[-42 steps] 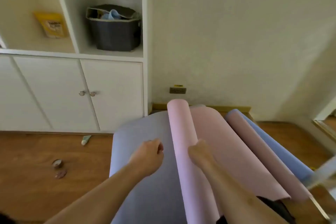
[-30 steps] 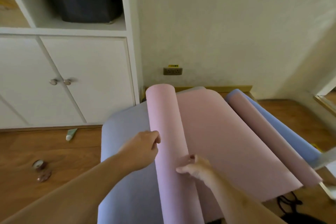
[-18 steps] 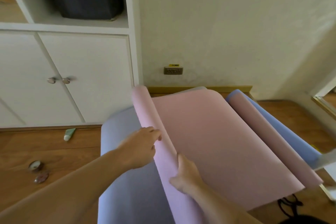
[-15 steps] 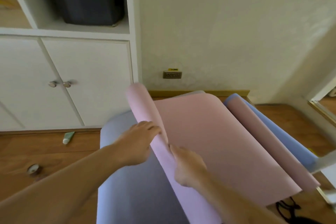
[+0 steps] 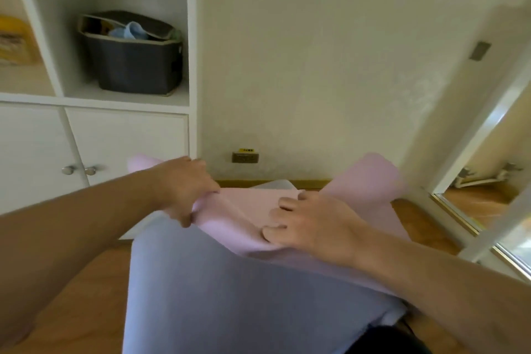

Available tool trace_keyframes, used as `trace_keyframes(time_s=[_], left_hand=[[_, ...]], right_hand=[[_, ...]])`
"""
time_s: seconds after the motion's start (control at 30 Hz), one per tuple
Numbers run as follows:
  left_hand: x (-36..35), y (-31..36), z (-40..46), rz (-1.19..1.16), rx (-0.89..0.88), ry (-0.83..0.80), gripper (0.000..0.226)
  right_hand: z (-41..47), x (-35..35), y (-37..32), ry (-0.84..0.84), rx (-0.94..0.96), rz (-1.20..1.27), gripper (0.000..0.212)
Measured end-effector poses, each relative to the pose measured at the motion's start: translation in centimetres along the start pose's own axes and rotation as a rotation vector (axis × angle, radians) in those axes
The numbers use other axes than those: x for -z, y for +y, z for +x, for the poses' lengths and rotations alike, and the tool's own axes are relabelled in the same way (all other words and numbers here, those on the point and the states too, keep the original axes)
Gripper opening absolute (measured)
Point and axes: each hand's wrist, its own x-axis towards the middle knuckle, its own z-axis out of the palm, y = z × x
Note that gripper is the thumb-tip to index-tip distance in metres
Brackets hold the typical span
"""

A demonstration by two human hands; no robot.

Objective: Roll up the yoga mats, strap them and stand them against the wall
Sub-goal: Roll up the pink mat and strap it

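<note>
Your left hand (image 5: 184, 187) pinches the pink mat (image 5: 244, 215); your right hand (image 5: 310, 227) presses it, seemingly flat, on the lavender mat (image 5: 230, 296).

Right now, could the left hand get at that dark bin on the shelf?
Probably not at once: the left hand is pinching the pink yoga mat, and the dark storage bin sits higher, back in the shelf. Nothing blocks the way, though.

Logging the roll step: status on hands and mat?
Left hand pinching pink yoga mat; right hand pressed flat on it. Pink mat partly rolled atop grey-blue mat. No obstruction visible.
</note>
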Motion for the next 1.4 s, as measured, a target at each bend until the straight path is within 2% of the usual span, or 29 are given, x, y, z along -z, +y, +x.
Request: trace_keyframes(time_s=[0.07,0.1,0.17,0.27,0.4,0.47,0.53,0.63,0.77,0.8,0.83,0.93,0.97,1.07,1.13,1.23,1.3,1.4], left_hand=[[0.1,-0.3,-1.4,-0.021,0.029,0.044,0.021],[0.2,-0.2,-2.1,-0.064,0.049,0.082,0.011],[0.8,-0.1,-3.6,-0.106,0.067,0.179,0.012],[3.5,-0.3,-5.9,-0.057,0.068,0.291,0.015],[8.0,-0.2,-9.2,0.153,0.147,0.381,0.025],[9.6,0.7,-10.8,0.225,0.167,0.396,0.031],[10.3,2.2,-12.1,0.243,0.156,0.352,0.033],[8.7,4.9,-12.3,0.232,0.084,0.190,0.030],[5.3,8.7,-10.2,0.171,-0.067,0.084,0.030],[4.8,9.5,-9.6,0.158,-0.085,0.082,0.029],[4.3,9.9,-8.9,0.141,-0.090,0.099,0.029],[3.1,10.1,-7.0,0.037,-0.071,0.221,0.033],[2.8,10.0,-6.5,0.017,-0.080,0.278,0.034],[2.1,9.8,-4.6,0.014,-0.121,0.462,0.052],[2.0,9.9,-3.5,-0.022,-0.150,0.519,0.064],[1.3,9.5,-1.5,-0.027,-0.250,0.591,0.042],[1.2,9.5,-0.5,-0.067,-0.256,0.639,0.022],[1.3,10.0,0.1,-0.164,-0.181,0.642,0.018]], right_hand=[[-1.7,0.8,1.2,0.051,-0.104,-0.045,0.053],[-2.4,1.1,1.8,0.075,-0.165,-0.071,0.061],[-3.1,1.8,2.4,0.100,-0.286,-0.097,0.086],[-3.2,2.9,2.8,0.174,-0.441,-0.137,0.103],[-3.2,4.7,2.9,0.391,-0.630,-0.157,0.086],[-3.5,5.5,2.3,0.386,-0.684,-0.097,0.091],[-4.3,6.0,1.4,0.237,-0.679,0.013,0.094],[-6.0,6.5,0.1,-0.063,-0.648,0.303,0.086],[-8.0,8.1,-1.1,-0.586,-0.667,0.766,0.079],[-8.5,8.0,-1.4,-0.639,-0.672,0.796,0.078],[-9.1,7.5,-1.6,-0.617,-0.687,0.795,0.070],[-10.6,5.3,-2.1,-0.325,-0.734,0.645,0.031],[-10.9,4.8,-2.3,-0.261,-0.741,0.583,0.024],[-11.4,3.1,-2.5,-0.219,-0.776,0.475,0.028],[-11.4,2.5,-2.2,-0.226,-0.826,0.436,0.033],[-11.5,1.6,-2.3,-0.044,-0.880,0.192,0.053],[-11.6,0.9,-3.4,-0.041,-0.954,0.261,0.054],[-12.2,-1.0,-5.4,0.007,-1.025,0.221,0.044]])
